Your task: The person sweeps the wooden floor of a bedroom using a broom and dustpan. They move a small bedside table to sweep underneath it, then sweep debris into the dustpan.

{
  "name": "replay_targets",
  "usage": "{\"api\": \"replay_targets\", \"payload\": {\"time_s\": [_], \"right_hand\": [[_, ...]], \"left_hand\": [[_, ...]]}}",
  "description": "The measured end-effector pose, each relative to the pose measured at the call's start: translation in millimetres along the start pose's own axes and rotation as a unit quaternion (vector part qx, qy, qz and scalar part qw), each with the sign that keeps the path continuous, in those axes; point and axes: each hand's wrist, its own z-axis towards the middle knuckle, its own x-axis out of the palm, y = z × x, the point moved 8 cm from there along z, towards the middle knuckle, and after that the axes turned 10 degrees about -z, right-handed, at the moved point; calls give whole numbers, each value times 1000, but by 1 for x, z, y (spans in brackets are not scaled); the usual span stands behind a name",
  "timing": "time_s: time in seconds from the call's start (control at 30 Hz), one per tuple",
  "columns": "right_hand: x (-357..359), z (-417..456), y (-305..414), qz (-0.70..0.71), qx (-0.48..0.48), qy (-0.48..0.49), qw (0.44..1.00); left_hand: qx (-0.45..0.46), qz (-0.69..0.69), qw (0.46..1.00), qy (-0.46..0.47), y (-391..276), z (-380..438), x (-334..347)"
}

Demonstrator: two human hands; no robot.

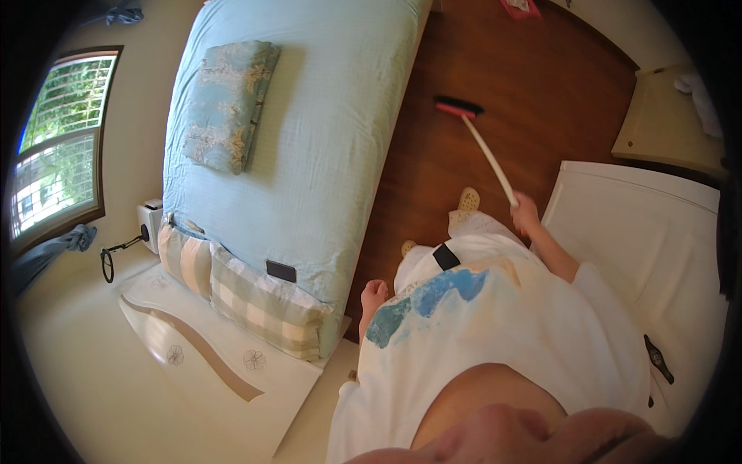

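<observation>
My right hand (524,212) is closed around the white handle (488,155) of a broom, beside the white door. The broom's head (458,107), red with dark bristles, is at floor level on the brown wood floor (510,75), between the bed and the far wall. Down at my left side, near the bed's edge, hangs my left hand (375,293). Its fingers are curled in and nothing shows in them. My feet, in yellow perforated clogs (469,199), stand on the floor behind the broom head.
A bed (324,116) with a light blue sheet fills the left side, bearing a folded patterned quilt (229,107), checked pillows (264,298) and a dark phone (281,271). At right are a white panelled door (626,232) and a cream cabinet (655,124). A pink dustpan-like object (522,8) lies far off.
</observation>
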Motion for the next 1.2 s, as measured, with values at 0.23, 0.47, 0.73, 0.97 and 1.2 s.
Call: {"api": "replay_targets", "payload": {"time_s": [0.23,0.47,0.73,0.97,1.2], "right_hand": [[-59,108,61,171,-17,-26,985],[-66,-6,-38,-39,-16,-103,994],[-37,-32,-40,-20,60,-63,996],[-79,93,79,256,94,-98,957],[-48,-12,-7,-64,-6,-211,975]], "left_hand": [[-21,78,996,43,1,-3,1],[-42,154,985,60,-11,28,-1],[9,50,994,99,-76,126,3],[102,40,982,156,-164,177,-19],[-11,143,984,110,-130,196,-37]]}}
